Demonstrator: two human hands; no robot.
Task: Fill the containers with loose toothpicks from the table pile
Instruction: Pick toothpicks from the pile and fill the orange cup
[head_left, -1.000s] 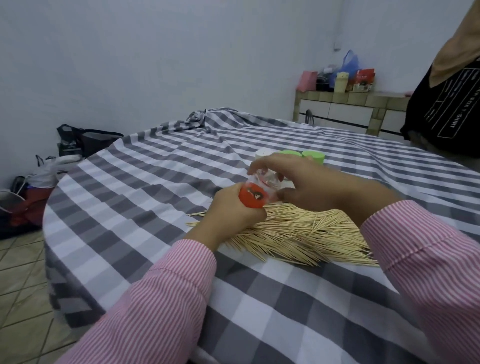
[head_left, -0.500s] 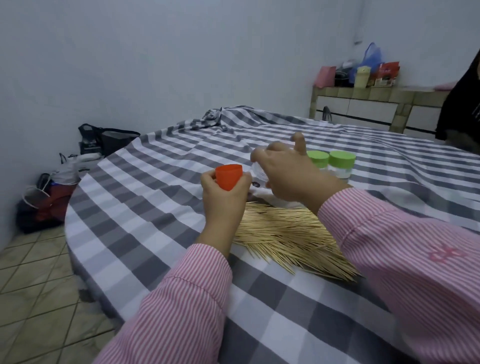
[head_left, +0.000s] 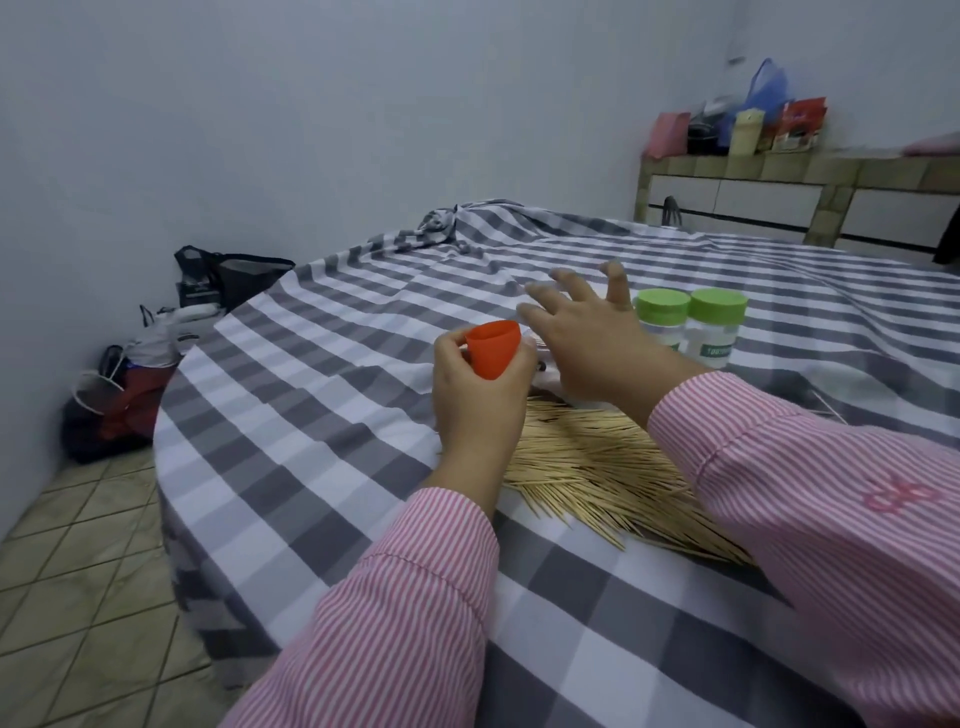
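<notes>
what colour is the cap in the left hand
Orange cap, held by the left hand; head view.

Your table (head_left: 363, 441) wore a grey-and-white checked cloth (head_left: 649, 649), bunched into a knot at its far edge. On it lay a spread pile of toothpicks (head_left: 587, 462), and beyond that two green-lidded containers (head_left: 691, 327) stood upright, touching side by side.

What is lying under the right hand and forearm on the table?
Under the right hand and sleeve lies the toothpick pile on the checked tablecloth. A pale object shows at the hand's edge, mostly covered, so it cannot be identified.
</notes>
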